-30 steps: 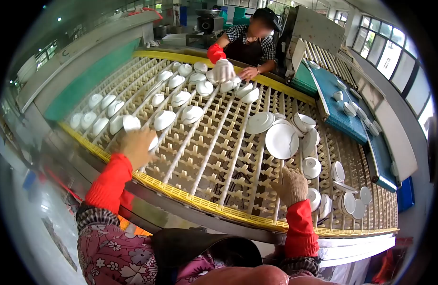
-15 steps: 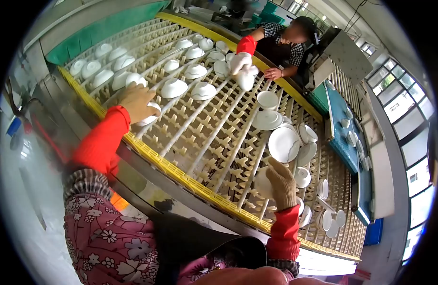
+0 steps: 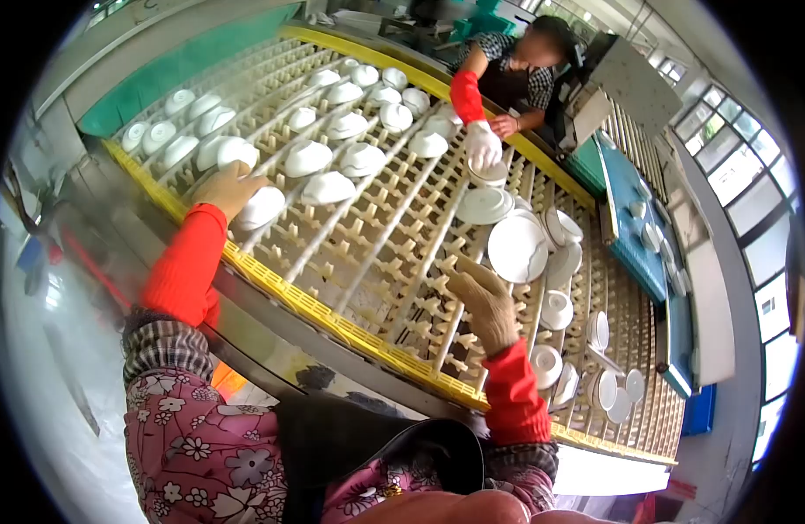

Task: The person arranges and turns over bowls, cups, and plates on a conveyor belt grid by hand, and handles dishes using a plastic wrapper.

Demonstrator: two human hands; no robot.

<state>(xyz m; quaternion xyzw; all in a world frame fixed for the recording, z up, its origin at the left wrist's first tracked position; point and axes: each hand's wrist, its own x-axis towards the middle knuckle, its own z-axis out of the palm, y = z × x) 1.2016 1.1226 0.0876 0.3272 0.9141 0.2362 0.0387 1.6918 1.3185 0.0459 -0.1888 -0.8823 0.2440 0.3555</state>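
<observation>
My bare left hand [image 3: 228,188] reaches over the near left of the rack, its fingers apart. Its fingertips meet an upturned white bowl [image 3: 237,152], and another white bowl [image 3: 262,208] sits just under its outer side. My right hand [image 3: 483,304], in a beige knit glove, hovers above the rack pegs with fingers spread and nothing visible in it. Close to its right are a large white plate [image 3: 518,249] and a small white bowl [image 3: 556,310]. A further upturned bowl [image 3: 328,188] lies between my two hands, nearer the left.
A wide pegged conveyor rack with a yellow edge [image 3: 332,319] spans the view. Across it, a co-worker's white-gloved hand [image 3: 483,147] is at stacked bowls [image 3: 488,175]. Upturned bowls crowd the left; a blue belt [image 3: 634,244] carries dishes at right.
My right hand has moved left and slightly up; the white bowl beside it is gone from there. Another bowl now lies nearer my left hand. The co-worker's gloved hand has shifted to the stacked bowls.
</observation>
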